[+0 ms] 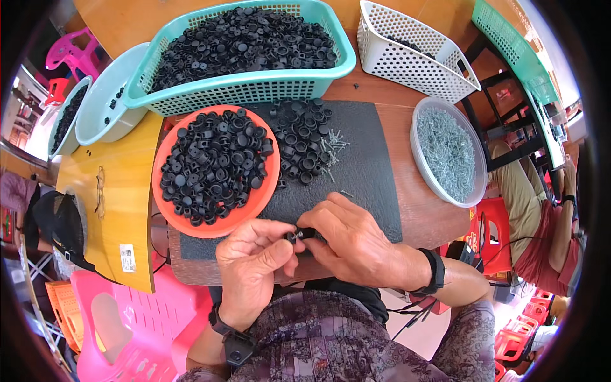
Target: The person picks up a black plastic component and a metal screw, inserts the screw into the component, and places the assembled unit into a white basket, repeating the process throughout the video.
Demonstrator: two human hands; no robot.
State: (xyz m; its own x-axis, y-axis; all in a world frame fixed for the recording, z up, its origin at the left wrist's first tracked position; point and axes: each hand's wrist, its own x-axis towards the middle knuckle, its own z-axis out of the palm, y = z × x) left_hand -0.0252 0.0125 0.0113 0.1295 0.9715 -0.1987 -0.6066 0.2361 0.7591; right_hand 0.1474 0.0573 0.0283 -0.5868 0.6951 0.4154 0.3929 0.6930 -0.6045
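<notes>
Close to the table's near edge, my left hand [254, 261] pinches a small round black plastic part [291, 237]. My right hand [356, 239] meets it from the other side, its fingers closed on a second black plastic part [308, 233]. A bit of shiny metal shows between the two parts; I cannot tell its exact kind. Just beyond the hands, a pile of black ring-shaped caps [302, 137] and several loose screws [332, 145] lie on a dark mat [369, 172]. A red-orange bowl [276, 167] full of black plastic parts stands beyond my left hand.
A teal basket [229, 86] heaped with black parts stands at the back. Right of it are a white perforated basket [407, 67] and a clear tub [417, 156] of screws. Pale blue basins [95, 121], eyeglasses [100, 191] and a black cap [60, 223] sit left.
</notes>
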